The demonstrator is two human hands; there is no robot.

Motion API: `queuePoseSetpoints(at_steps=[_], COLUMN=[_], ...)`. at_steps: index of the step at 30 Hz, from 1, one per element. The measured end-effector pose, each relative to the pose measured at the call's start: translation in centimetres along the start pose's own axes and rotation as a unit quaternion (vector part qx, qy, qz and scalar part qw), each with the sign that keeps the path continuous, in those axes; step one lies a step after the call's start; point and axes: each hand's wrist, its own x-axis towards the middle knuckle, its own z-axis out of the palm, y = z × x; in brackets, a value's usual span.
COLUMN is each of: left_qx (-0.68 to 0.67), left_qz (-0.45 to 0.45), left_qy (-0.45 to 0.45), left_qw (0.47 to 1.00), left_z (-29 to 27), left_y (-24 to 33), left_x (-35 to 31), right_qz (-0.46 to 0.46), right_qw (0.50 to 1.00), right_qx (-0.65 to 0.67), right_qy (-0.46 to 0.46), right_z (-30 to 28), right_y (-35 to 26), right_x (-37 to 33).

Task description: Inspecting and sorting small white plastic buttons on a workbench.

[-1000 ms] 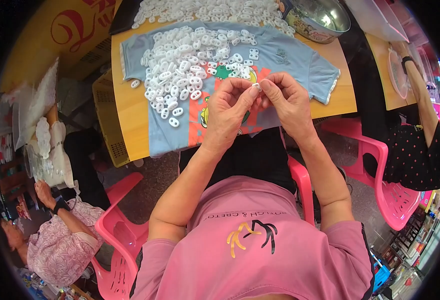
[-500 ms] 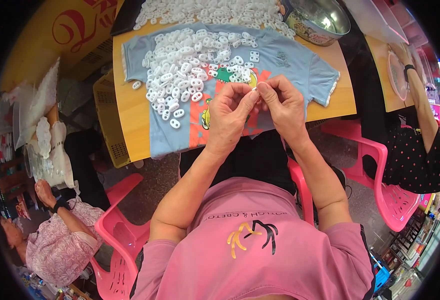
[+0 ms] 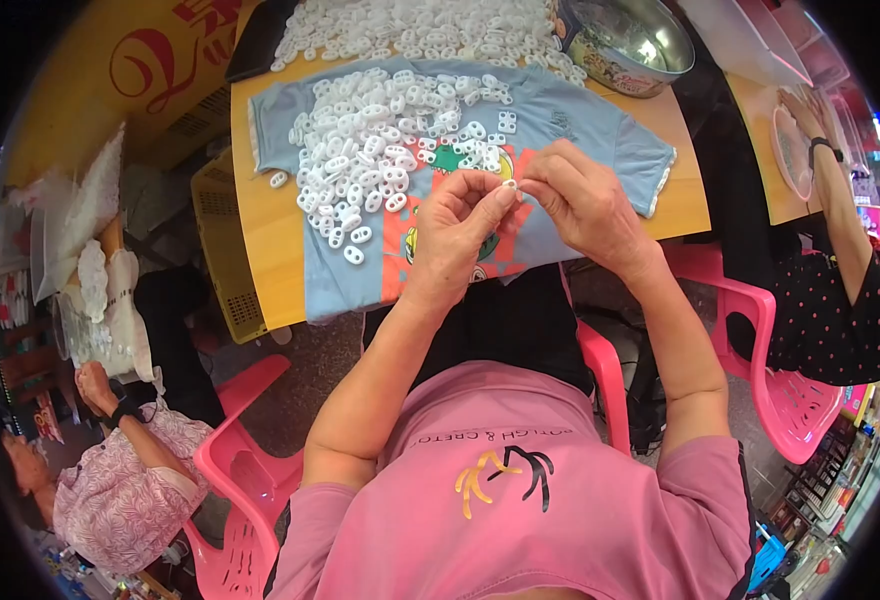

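Observation:
My left hand [image 3: 455, 232] and my right hand [image 3: 588, 203] meet fingertip to fingertip over a light blue T-shirt [image 3: 560, 125] spread on a wooden table [image 3: 265, 235]. Between the fingertips of both hands sits one small white plastic piece [image 3: 509, 185]. A heap of several similar white oval pieces [image 3: 375, 140] lies on the shirt, up and left of my hands. A second heap of white pieces [image 3: 410, 25] covers the table's far edge.
A metal bowl [image 3: 635, 40] stands at the far right of the table. Pink plastic chairs [image 3: 775, 370] flank me. One person in a dotted dark top [image 3: 830, 300] works at the right, another in a floral top [image 3: 110, 480] at the lower left. A yellow crate [image 3: 222, 240] sits under the table.
Both hands stayed together on the small white piece and shifted slightly; my right wrist swung out to the right.

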Motion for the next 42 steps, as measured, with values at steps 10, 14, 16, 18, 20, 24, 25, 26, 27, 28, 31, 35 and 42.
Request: queuePoseSetpoints(at_steps=[10,14,16,18,20,24,25,26,27,28,31,35,42], left_qx=[0.024,0.033,0.033,0.034,-0.015,-0.036,-0.047,-0.058,-0.057,-0.062,-0.066,-0.063,-0.062], left_qz=[0.01,0.025,0.022,0.021,0.019,0.022,0.026,0.029,0.032,0.031,0.033,0.025,0.049], left_qy=[-0.01,-0.006,-0.003,0.003,-0.01,-0.017,-0.02,-0.024,-0.024,-0.025,-0.028,-0.022,-0.027], left_qw=[1.0,0.999,0.999,0.999,1.0,0.999,0.998,0.998,0.998,0.997,0.997,0.997,0.997], left_z=[-0.2,-0.1,-0.1,-0.4,-0.5,-0.7,-0.7,-0.7,-0.7,-0.6,-0.6,-0.7,-1.0], left_y=[-0.3,-0.5,-0.6,-0.6,-0.6,-0.7,-0.7,-0.6,-0.6,-0.6,-0.6,-0.6,-1.0], left_x=[-0.1,-0.2,-0.2,-0.2,-0.2,-0.2,-0.2,-0.2,-0.2,-0.3,-0.5,-0.5,-0.3], right_qz=[0.009,0.048,0.04,0.145,0.184,0.137,0.134,0.11,0.086,0.084,0.132,0.13,0.31], right_qw=[0.996,0.995,0.995,0.976,0.964,0.988,0.988,0.994,0.995,0.995,0.984,0.988,0.87], right_qx=[0.071,0.062,0.05,0.161,0.191,0.075,0.076,0.01,-0.056,-0.056,-0.096,-0.063,0.381], right_qy=[0.05,0.066,0.079,0.0,-0.027,0.017,0.017,0.003,-0.011,-0.011,-0.067,-0.06,-0.028], right_z=[2.1,2.9,2.7,1.7,0.7,1.8,2.3,2.7,3.0,3.1,3.1,3.1,1.3], right_y=[-0.4,-0.5,-0.5,-0.6,0.0,2.4,2.7,2.9,3.0,3.1,2.9,3.0,1.3], right_x=[-0.5,-1.1,-1.0,-0.4,0.7,3.3,3.7,4.2,4.5,4.8,5.5,5.5,3.5])
